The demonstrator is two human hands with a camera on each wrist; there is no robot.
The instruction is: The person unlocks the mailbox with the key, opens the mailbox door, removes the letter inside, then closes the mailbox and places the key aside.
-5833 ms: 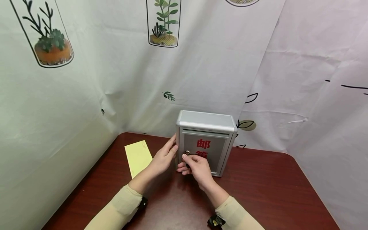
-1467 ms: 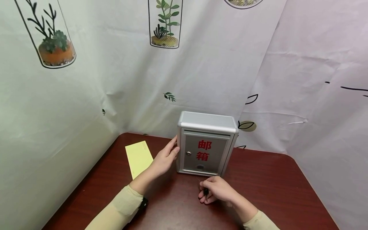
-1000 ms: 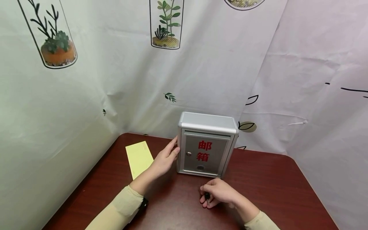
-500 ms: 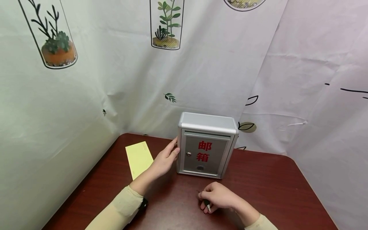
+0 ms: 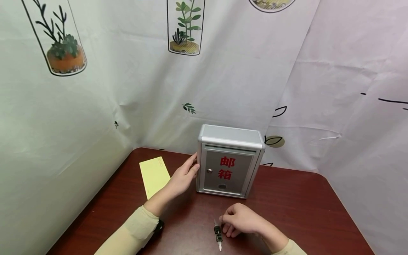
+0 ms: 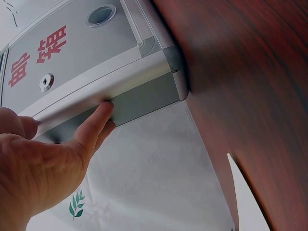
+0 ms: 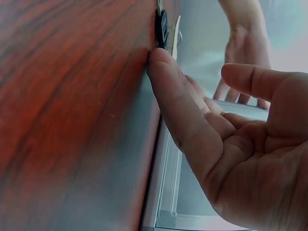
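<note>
A grey metal mailbox (image 5: 236,159) with red characters stands upright on the table, its door closed and a round lock (image 5: 209,170) bare at the door's left. My left hand (image 5: 181,180) rests against the box's left side with its fingers extended; the left wrist view shows the fingertips on that side panel (image 6: 144,98). Two keys (image 5: 218,233) with black heads lie on the table in front of the box. Just right of them is my right hand (image 5: 244,219), fingers loosely bent and holding nothing. In the right wrist view its index fingertip is close beside the black key head (image 7: 161,29).
A yellow envelope (image 5: 154,175) lies on the reddish-brown table (image 5: 296,209) left of the mailbox, partly covered by the left forearm. Behind the table hangs a pale printed cloth (image 5: 153,88).
My right hand has come from the lock down to the table in front, carrying the keys, and has let go of them there. The left hand has stayed on the mailbox's side.
</note>
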